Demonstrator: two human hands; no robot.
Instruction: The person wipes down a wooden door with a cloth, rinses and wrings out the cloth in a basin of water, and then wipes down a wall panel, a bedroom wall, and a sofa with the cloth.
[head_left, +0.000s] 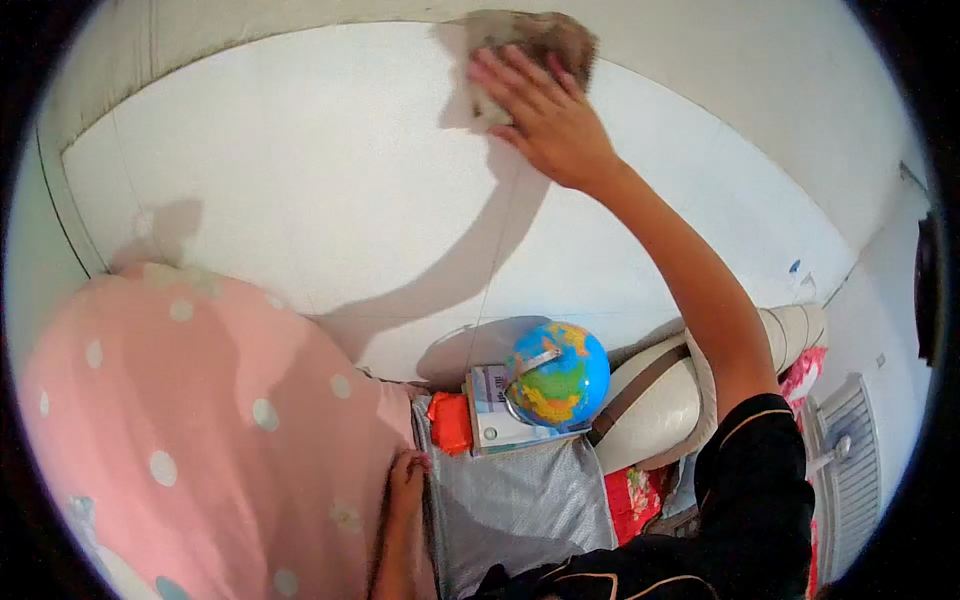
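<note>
High on the white wall panel [300,170], my right hand [545,115] presses a brownish cloth [565,38] flat against the surface, near the panel's upper edge. Its fingers are stretched over the cloth, and the arm casts a shadow below. Low in the view, my left hand [408,470] rests at the edge of a pink dotted cover [250,400], beside a silver-grey sheet [510,500]. The fingers of this hand are small and partly hidden, so their shape is unclear.
A globe [560,375] sits on a stack of books [490,430] against the wall, with a red packet [451,422] beside it. To the right are a rolled cream mat [655,405], red floral fabric [630,500] and a white fan-like object [845,470].
</note>
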